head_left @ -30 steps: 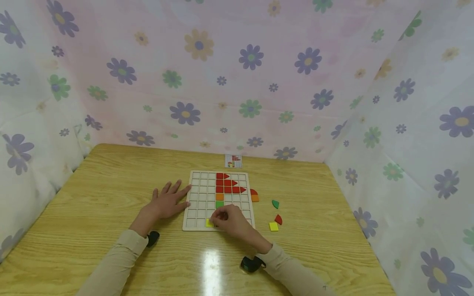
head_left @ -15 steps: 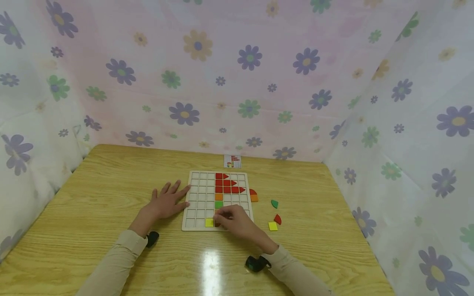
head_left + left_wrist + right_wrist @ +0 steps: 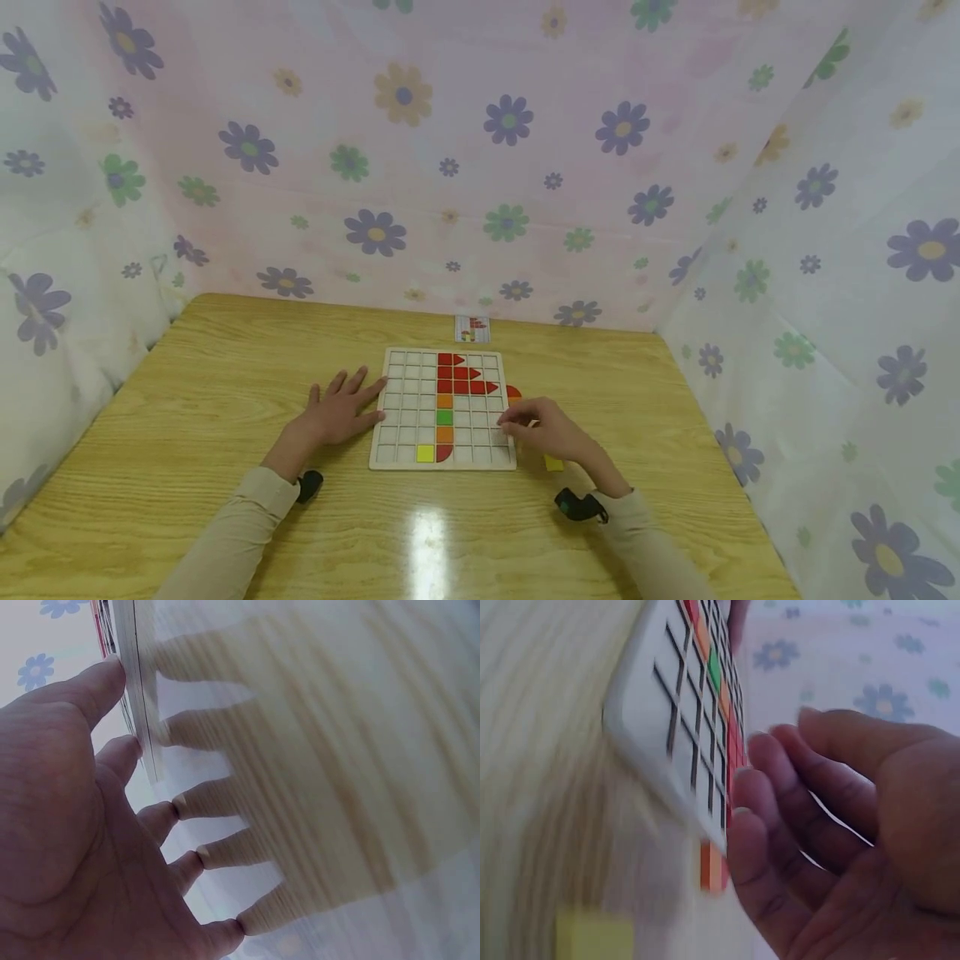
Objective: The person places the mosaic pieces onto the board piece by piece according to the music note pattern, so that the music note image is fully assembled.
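Note:
My left hand [image 3: 337,415] lies with fingers spread on the table, its thumb and index fingertips at the left edge of a wooden grid board [image 3: 480,437]. Past the board's right edge hovers my right hand [image 3: 551,429], fingers loosely bent; the right wrist view shows nothing held. Red pieces [image 3: 453,387] form three pointed rows on the board. Below them run an orange square [image 3: 445,402], a green square [image 3: 445,417], another orange square [image 3: 445,435] and a red rounded piece [image 3: 444,453]. Left of that last piece sits a yellow square [image 3: 425,453].
A loose red piece [image 3: 513,392] lies by the board's right edge, with an orange piece [image 3: 711,866] beside it in the right wrist view. Another yellow square [image 3: 554,463] is partly behind my right hand. A small pattern card [image 3: 472,329] stands at the table's back edge.
My right hand has left the bottom of the board and moved right, uncovering the red rounded piece and the lower orange square. It now covers loose pieces on the right. The left hand stays put.

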Demonstrator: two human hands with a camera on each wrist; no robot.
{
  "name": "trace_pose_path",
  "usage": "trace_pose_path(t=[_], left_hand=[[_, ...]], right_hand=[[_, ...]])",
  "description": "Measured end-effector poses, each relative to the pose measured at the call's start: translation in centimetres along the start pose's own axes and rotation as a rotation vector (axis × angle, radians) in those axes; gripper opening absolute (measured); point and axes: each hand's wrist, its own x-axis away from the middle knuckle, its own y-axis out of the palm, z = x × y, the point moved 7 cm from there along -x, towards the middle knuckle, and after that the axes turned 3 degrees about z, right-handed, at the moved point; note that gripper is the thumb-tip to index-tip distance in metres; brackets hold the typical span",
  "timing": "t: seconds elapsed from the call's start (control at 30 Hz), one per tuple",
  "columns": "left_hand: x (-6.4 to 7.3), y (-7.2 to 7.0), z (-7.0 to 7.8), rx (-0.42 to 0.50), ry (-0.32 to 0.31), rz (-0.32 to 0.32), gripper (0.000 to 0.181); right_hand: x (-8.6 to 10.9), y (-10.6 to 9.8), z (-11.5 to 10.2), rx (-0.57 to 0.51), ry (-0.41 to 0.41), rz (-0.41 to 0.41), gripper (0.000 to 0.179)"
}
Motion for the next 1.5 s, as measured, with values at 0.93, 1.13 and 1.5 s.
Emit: trace_pose_path(t=[0.93, 1.13, 1.5], left_hand=[[0.2, -0.1, 0.2, 0.008, -0.004, -0.010, 0.066], [0.3, -0.3, 0.4, 0.014, -0.002, -0.006, 0.065], [0.2, -0.1, 0.4, 0.018, -0.007, -0.016, 0.065]], right_hand=[[3.5, -2.8, 4.3, 0.076, 0.059, -0.205, 0.019], [3.4, -2.8, 4.0, 0.065, 0.098, -0.196, 0.020], [3.8, -2.5, 3.6, 0.093, 0.074, -0.154, 0.008]])
